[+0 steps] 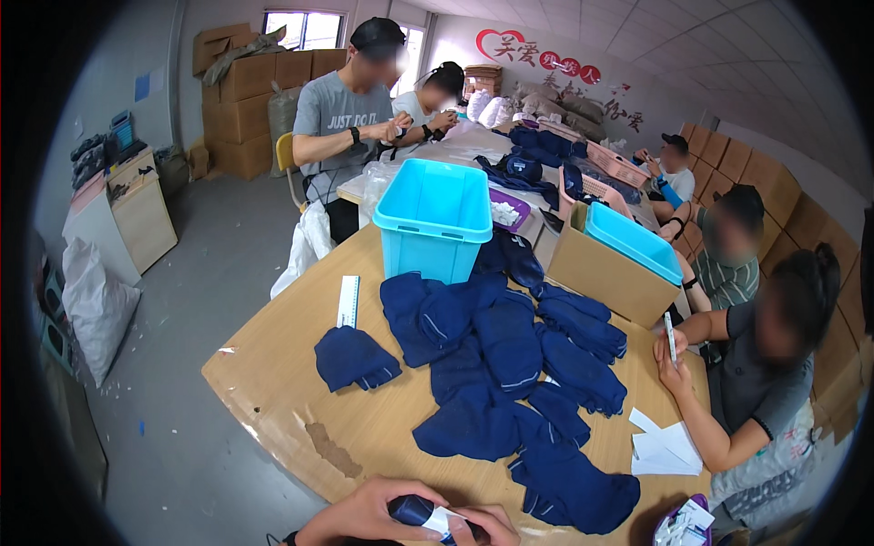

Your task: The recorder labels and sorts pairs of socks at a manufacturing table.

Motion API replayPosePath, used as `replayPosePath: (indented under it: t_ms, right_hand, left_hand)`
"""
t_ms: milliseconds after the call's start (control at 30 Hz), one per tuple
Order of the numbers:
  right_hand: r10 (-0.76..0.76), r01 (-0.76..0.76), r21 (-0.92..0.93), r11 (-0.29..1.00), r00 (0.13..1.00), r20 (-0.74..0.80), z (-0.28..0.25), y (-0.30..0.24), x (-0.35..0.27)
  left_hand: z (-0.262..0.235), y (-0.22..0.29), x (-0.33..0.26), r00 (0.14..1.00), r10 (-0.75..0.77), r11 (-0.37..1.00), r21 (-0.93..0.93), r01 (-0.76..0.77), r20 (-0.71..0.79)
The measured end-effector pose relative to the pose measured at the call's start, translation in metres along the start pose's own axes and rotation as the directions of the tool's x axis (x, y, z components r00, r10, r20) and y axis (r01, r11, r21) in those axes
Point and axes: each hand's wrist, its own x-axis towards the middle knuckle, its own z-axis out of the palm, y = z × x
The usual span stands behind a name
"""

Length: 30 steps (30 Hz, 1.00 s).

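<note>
At the near edge of the table, my left hand [360,515] is closed round a folded dark navy bundle that looks like socks [411,510]. My right hand [490,525] holds the other end, its fingers at a white paper label [439,520] that lies against the fabric. The lower part of the bundle is cut off by the picture's edge. Ahead of my hands spreads a pile of navy socks [503,341], some with a thin pale stripe. One separate bundle [357,358] lies to the left, beside a white ruler [348,301].
A turquoise bin [431,238] stands behind the pile, and a cardboard box [596,276] with a blue tub [633,241] is right of it. White paper slips [667,448] and a purple basket of labels [683,526] sit at the right. A co-worker [760,364] sits close on that side.
</note>
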Motion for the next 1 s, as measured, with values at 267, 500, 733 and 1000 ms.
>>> replayPosePath:
  t_ms: [267,500,733,1000]
  right_hand:
    - [-0.021,0.021,0.028,0.999,1.0,-0.005,0.0,-0.001,0.001]
    - [-0.001,0.002,0.038,0.999,1.0,-0.013,0.001,-0.004,-0.001]
    - [0.047,-0.047,-0.03,0.998,0.999,-0.022,0.002,-0.004,-0.002]
    - [0.185,-0.184,0.02,0.983,0.979,-0.085,0.006,-0.018,-0.002]
  left_hand:
    - [0.001,-0.004,0.0,0.991,0.126,0.992,-0.013,-0.127,-0.035]
    - [-0.002,-0.004,-0.003,0.982,0.188,0.982,-0.006,-0.188,-0.024]
    - [-0.005,-0.009,-0.007,0.978,0.207,0.978,-0.02,-0.207,-0.014]
    - [-0.005,-0.012,-0.007,0.98,0.198,0.979,-0.058,-0.198,-0.004]
